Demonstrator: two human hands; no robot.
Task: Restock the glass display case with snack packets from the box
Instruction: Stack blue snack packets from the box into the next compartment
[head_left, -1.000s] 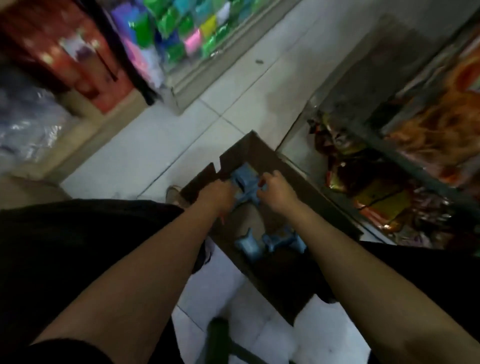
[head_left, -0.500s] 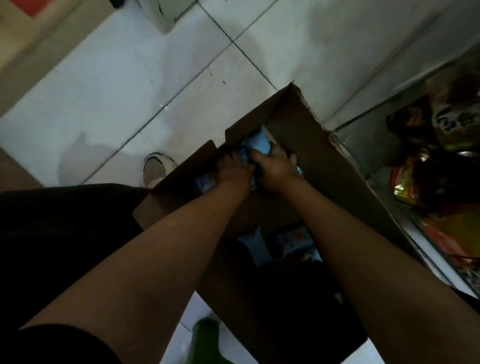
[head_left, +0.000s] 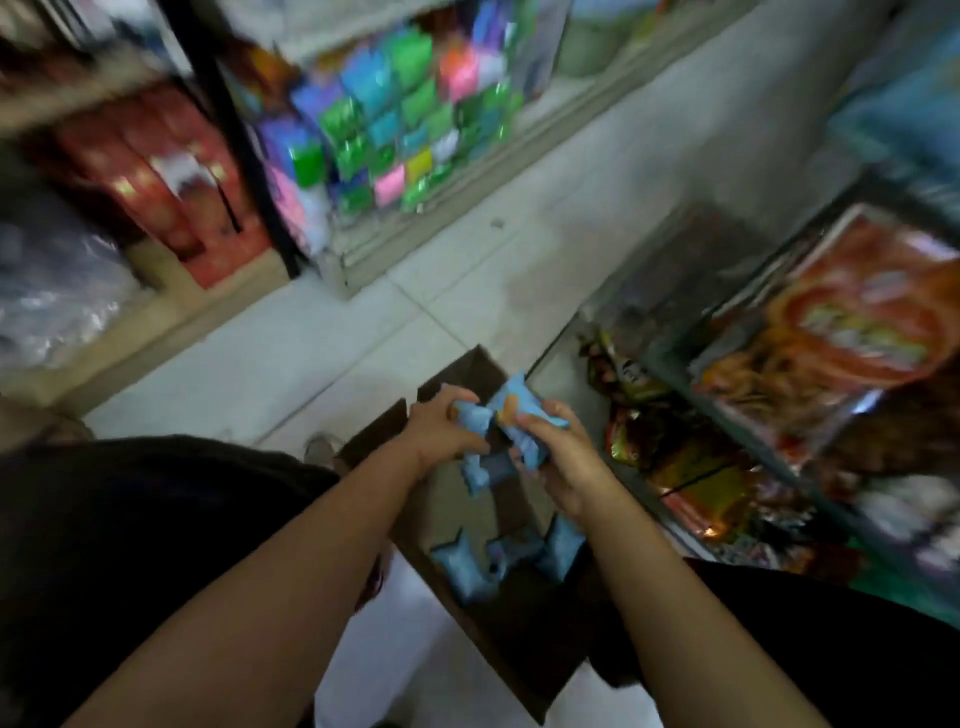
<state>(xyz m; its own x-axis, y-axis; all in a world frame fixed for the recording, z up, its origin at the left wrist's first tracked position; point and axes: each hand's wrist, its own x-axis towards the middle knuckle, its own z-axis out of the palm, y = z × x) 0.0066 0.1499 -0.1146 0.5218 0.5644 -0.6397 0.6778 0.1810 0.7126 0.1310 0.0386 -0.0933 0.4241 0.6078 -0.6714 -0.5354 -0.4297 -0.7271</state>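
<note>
You have two hands, left (head_left: 441, 434) and right (head_left: 563, 462), one cardboard box (head_left: 524, 644), and three loose blue packets (head_left: 462, 569) inside; those held blur together.

A shop — stocked shelves (head_left: 395, 135), glass display case (head_left: 737, 426) of snacks.

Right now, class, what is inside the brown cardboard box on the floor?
Inside the brown cardboard box lie a few light blue snack packets. Both forearms cover part of the bottom, so the total count stays hidden.
</note>
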